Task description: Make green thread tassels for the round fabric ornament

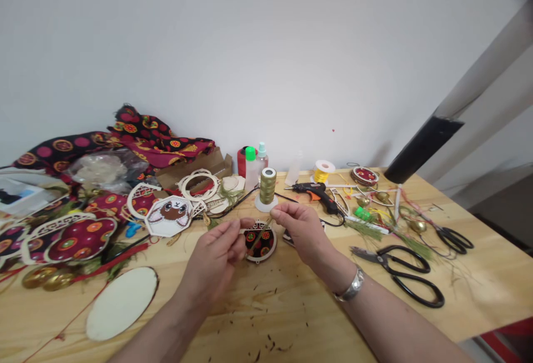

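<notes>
My right hand (303, 231) pinches the upper end of a slim olive-green bundle of thread (259, 238) between thumb and forefinger. The bundle slants down to my left hand (220, 252), whose curled fingers close on its lower end; the exact grip is partly hidden. Behind the thread lies a round ornament (266, 248) with dark flowered cloth and a pale fretwork rim. Just beyond my hands stands an olive-green thread spool (267, 186) on a white base.
Black-handled scissors (410, 274) lie right, near smaller scissors (456, 239). A glue gun (318, 192), yellow cord spool (322, 171) and green-capped bottle (251, 167) stand behind. Left are a sheep-face piece (169, 216), flowered fabric (158, 135) and a pale oval board (122, 303).
</notes>
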A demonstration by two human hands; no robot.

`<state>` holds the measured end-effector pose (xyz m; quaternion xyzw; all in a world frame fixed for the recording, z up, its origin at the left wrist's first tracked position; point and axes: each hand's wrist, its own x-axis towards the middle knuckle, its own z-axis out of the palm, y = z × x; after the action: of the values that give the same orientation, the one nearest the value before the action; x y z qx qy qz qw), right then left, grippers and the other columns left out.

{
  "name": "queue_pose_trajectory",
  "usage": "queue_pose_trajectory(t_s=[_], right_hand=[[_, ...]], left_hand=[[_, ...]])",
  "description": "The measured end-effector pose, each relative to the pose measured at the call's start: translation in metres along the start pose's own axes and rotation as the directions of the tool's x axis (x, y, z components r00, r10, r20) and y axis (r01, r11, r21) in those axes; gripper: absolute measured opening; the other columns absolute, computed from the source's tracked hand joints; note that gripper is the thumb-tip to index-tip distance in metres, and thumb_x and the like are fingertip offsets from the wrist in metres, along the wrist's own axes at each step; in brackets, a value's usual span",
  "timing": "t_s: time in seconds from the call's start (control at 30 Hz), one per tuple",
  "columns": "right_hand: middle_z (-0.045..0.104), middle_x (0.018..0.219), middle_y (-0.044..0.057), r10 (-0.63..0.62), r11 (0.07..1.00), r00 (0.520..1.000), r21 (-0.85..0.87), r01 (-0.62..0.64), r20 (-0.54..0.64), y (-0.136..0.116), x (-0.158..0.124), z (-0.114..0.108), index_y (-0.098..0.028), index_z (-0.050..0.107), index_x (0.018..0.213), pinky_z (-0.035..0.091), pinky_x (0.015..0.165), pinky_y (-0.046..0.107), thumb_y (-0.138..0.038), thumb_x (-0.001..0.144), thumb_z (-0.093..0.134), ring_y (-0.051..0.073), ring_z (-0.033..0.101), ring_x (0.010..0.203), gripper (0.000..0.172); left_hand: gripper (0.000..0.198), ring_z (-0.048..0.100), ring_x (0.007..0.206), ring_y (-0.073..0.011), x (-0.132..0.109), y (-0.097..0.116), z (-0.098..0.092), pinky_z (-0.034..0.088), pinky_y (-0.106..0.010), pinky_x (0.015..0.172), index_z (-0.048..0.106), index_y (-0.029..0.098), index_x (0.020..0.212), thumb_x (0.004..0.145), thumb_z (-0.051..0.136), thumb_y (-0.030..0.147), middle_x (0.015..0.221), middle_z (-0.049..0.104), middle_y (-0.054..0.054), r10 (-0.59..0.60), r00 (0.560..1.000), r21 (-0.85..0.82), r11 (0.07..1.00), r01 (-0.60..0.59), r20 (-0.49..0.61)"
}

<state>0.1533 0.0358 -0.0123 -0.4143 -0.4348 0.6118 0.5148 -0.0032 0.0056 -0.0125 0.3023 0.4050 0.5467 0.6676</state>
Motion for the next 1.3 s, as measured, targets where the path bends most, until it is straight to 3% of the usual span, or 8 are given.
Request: queue_pose_trajectory(t_s=[0.17,0.3,0.43,0.63,0.77,0.9,1.13,1.3], right_hand=[[0.064,0.072,0.002,0.026,0.998,0.997,0.052,-0.029,0.068,0.002,0.0,0.003,-0.014,0.061,0.083,0.046,0.072,0.029,-0.04,0.07,0.065,0.013,0.06,0.07,0.029],[0.053,0.056,-0.004,-0.01,0.999,0.993,-0.052,0.016,0.121,0.004,-0.001,0.005,-0.016,0.055,0.075,0.041,0.053,0.022,-0.042,0.077,0.058,0.008,0.049,0.049,0.026],[0.042,0.053,-0.007,-0.073,0.991,0.996,-0.104,0.079,0.056,0.003,0.001,0.002,-0.017,0.049,0.069,0.029,0.044,0.019,-0.04,0.077,0.059,0.005,0.034,0.045,0.026],[0.035,0.055,-0.008,-0.225,0.947,0.967,-0.259,0.189,-0.116,-0.006,0.001,-0.004,-0.017,0.055,0.106,0.024,0.042,0.02,-0.042,0.082,0.053,0.007,0.028,0.045,0.035],[0.034,0.053,-0.007,-0.108,0.903,0.981,-0.397,0.165,0.16,-0.004,-0.01,0.004,-0.015,0.065,0.102,0.024,0.045,0.021,-0.036,0.072,0.066,0.007,0.027,0.048,0.037],[0.035,0.054,-0.006,0.01,0.857,0.913,-0.474,0.202,0.408,0.002,-0.021,0.013,-0.017,0.071,0.089,0.019,0.046,0.022,-0.037,0.072,0.068,0.007,0.025,0.051,0.026],[0.052,0.057,-0.004,0.066,0.834,0.901,-0.52,0.187,0.429,0.009,-0.02,0.016,-0.013,0.073,0.076,0.031,0.052,0.02,-0.028,0.072,0.067,0.008,0.04,0.056,0.016],[0.053,0.058,-0.003,0.079,0.848,0.871,-0.492,0.197,0.485,0.002,-0.013,0.007,-0.012,0.069,0.069,0.031,0.05,0.02,-0.028,0.075,0.063,0.008,0.041,0.055,0.018]], left_hand=[[0.017,0.026,0.039,0.0,0.002,0.002,0.0,0.026,-0.015,0.039,0.065,0.009,0.072,0.081,0.06,0.022,0.068,0.062,-0.003,0.091,0.995,-0.114,0.989,-0.094,-0.032],[0.017,0.028,0.038,0.0002,0.003,0.007,-0.001,0.028,-0.013,0.039,0.058,0.011,0.065,0.081,0.057,0.014,0.073,0.065,-0.005,0.128,0.99,-0.168,0.976,-0.137,-0.067],[0.017,0.028,0.038,0.0005,0.005,0.011,-0.003,0.029,-0.012,0.039,0.057,0.012,0.066,0.083,0.054,0.012,0.07,0.063,-0.003,0.162,0.982,-0.181,0.967,-0.178,-0.102],[0.017,0.028,0.039,0.0,0.005,0.011,-0.002,0.03,-0.012,0.039,0.057,0.012,0.067,0.083,0.054,0.014,0.071,0.062,-0.003,0.184,0.978,-0.172,0.965,-0.2,-0.102],[0.019,0.031,0.041,-0.0004,-0.001,0.009,0.001,0.032,-0.013,0.041,0.056,0.013,0.066,0.083,0.056,0.02,0.071,0.06,-0.001,0.209,0.976,-0.131,0.968,-0.215,-0.06],[0.019,0.033,0.044,-0.0019,-0.009,0.006,0.005,0.034,-0.015,0.042,0.056,0.015,0.068,0.083,0.058,0.027,0.073,0.057,0.001,0.18,0.984,-0.089,0.98,-0.181,-0.015],[0.022,0.035,0.046,-0.003,-0.016,0.004,0.009,0.034,-0.016,0.044,0.056,0.015,0.069,0.087,0.052,0.026,0.076,0.056,0.001,0.217,0.975,-0.093,0.973,-0.211,0.055],[0.019,0.034,0.045,-0.0015,-0.01,0.011,0.006,0.034,-0.013,0.044,0.057,0.014,0.068,0.086,0.054,0.019,0.074,0.056,0.0,0.25,0.968,-0.137,0.959,-0.248,-0.003]])
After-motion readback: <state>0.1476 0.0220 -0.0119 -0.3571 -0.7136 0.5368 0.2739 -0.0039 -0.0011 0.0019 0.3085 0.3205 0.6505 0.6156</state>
